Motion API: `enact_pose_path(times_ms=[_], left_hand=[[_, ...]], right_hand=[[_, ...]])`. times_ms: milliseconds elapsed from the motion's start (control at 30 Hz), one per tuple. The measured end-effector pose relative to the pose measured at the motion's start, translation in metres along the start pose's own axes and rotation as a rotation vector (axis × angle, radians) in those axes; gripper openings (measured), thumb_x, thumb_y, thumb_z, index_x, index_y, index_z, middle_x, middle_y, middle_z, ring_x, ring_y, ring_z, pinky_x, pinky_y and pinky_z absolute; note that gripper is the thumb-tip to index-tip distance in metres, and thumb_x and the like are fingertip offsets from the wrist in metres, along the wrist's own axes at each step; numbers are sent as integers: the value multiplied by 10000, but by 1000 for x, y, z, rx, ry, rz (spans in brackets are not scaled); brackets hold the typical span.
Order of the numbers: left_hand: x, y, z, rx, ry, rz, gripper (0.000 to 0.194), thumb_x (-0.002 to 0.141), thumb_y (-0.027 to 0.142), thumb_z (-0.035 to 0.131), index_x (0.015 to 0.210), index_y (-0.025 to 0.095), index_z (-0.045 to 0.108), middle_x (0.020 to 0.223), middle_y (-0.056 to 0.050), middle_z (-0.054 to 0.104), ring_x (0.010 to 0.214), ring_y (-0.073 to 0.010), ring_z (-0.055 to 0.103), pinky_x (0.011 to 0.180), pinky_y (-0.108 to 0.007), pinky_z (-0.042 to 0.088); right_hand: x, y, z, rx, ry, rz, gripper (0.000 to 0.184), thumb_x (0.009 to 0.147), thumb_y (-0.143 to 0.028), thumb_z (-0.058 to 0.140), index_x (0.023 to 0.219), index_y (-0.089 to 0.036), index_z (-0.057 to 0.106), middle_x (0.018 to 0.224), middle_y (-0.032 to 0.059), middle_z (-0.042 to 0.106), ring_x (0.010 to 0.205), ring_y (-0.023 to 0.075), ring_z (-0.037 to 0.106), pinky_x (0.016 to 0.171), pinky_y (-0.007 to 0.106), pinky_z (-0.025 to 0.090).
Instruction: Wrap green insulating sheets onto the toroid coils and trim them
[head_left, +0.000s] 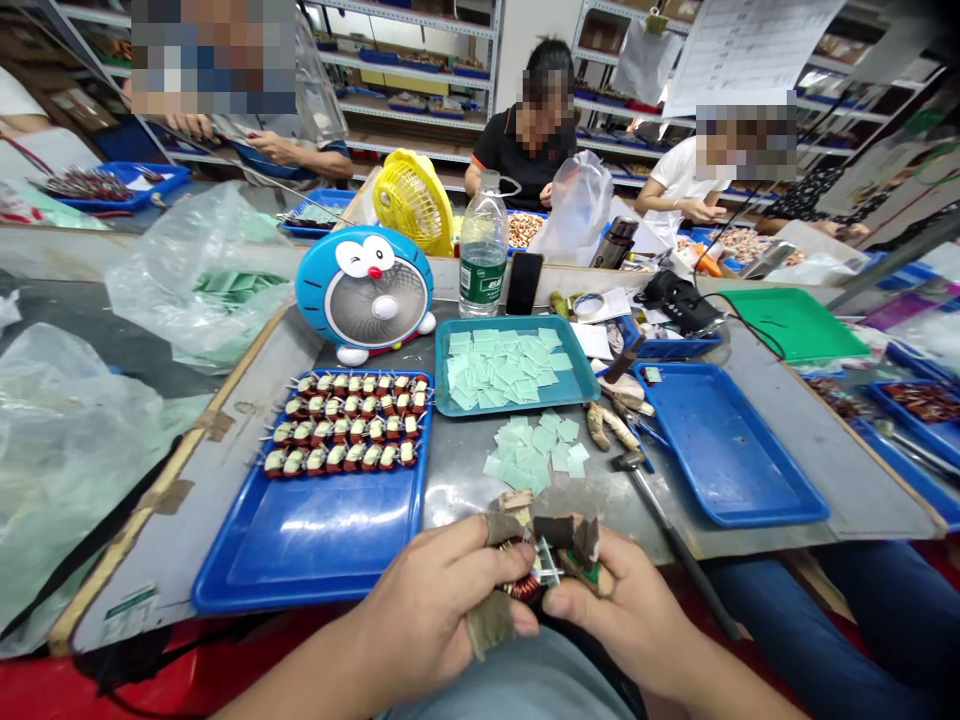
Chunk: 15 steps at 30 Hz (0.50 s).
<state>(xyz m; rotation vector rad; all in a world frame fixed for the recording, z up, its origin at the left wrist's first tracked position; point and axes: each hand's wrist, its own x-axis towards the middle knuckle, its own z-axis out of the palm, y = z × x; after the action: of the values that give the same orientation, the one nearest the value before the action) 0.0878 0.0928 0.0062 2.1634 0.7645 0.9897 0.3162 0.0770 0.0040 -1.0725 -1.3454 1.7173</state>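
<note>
My left hand (450,585) is closed around a small ring coil (524,586) wound with copper-coloured wire, just off the table's front edge. Cloth-like tape wraps some of its fingers. At the coil's opening stands a pale green square piece (547,563), partly hidden by fingers. My right hand (619,600) pinches at this piece from the right, with dark wrapping on its fingertips. More pale green squares (531,452) lie loose on the table ahead of my hands. Beyond them, a teal tray (442,395) holds many of the same squares.
On the left, a blue tray (315,550) carries rows of finished-looking coils (349,430). A hammer (675,540) and pliers (637,430) lie right of centre, beside another blue tray (739,450). Behind stand a blue fan (360,290), water bottle (482,255) and phone (524,283). Several people sit opposite.
</note>
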Motion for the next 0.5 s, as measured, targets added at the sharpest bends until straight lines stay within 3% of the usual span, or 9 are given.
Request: enact_pose_path(times_ms=[167,300,400,500], left_hand=[[-6,3,-4,-35,29,-47,338,905,253,719,1225,187,632,981,-100,713,853,-185,687,756,-258,562],[-11,6,-13,-129,5,-175,269,920,317,694,1156,189,675,920,-77,711,809,-182,668,721,-266,527],[-12,6,-13,-309,27,-477,277,970,419,607,1103,183,669,968,-80,723,867,-195,688,767,-294,529],[-13,3,-4,-650,88,-797,429,1005,566,457,981,159,590,778,-54,697,714,-181,692,676,-290,542]], right_hand=[[3,-2,15,144,56,58,397,871,-374,771,1225,-244,644,1167,61,731,1040,218,690,933,317,542],[11,-6,14,94,-106,121,423,880,-408,755,1238,-208,653,1209,79,715,1111,250,660,965,346,529],[17,-5,5,-16,-156,102,419,918,-453,696,1254,-208,640,1131,72,723,1046,237,668,883,323,555],[19,2,-1,-294,-64,-68,514,892,-395,738,1358,-261,568,1164,65,691,1029,220,662,886,302,545]])
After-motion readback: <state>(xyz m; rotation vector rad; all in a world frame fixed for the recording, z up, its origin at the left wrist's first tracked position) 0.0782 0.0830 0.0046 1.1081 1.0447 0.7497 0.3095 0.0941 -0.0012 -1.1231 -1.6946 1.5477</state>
